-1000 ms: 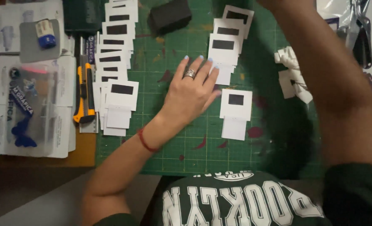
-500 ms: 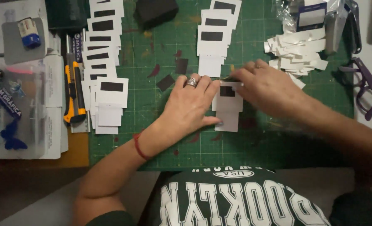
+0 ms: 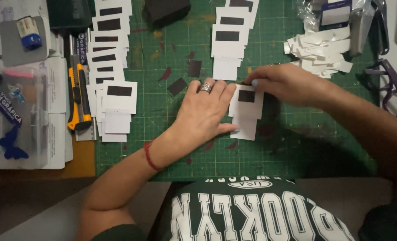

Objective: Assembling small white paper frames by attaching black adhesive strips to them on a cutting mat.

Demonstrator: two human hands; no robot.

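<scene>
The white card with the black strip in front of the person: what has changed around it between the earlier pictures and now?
The right hand, away at the far right edge one second ago, came in and now touches the top of the white card at its black strip. The left hand stayed flat beside the card. The card rows and the orange utility knife did not move.

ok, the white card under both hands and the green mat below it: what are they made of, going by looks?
White card: seemingly matte paper or thin cardstock, lying flat with crisp cut edges and a black rectangle on it, perhaps a stuck-on strip. Green mat: likely a rubbery vinyl cutting mat, dull finish, printed grid, stained with dark red marks.
</scene>
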